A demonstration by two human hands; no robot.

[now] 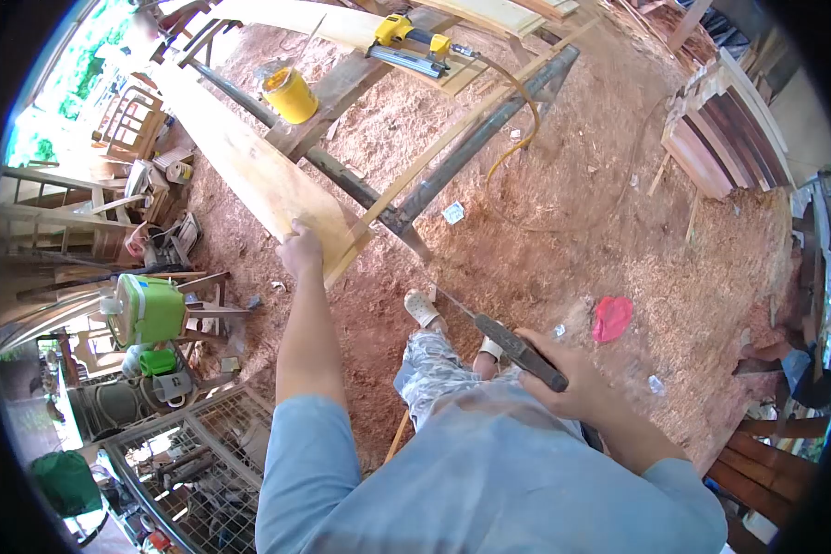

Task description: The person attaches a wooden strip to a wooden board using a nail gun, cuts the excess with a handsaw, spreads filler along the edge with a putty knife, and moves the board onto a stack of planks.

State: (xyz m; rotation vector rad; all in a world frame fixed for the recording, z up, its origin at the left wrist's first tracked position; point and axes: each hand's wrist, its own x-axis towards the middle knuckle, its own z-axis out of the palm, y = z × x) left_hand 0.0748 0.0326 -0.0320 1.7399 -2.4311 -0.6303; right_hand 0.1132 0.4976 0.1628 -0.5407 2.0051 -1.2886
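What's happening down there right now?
The person's left hand grips the edge of a wide wooden board near its close end. The right hand holds a dark-handled tool, its thin metal part pointing forward, apart from the board. Farther off, a yellow tub stands on a timber and a yellow nail gun lies unheld.

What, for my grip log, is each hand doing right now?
Left hand: closed on the edge of the pale board.
Right hand: closed, holding a dark-handled tool with a thin metal end.
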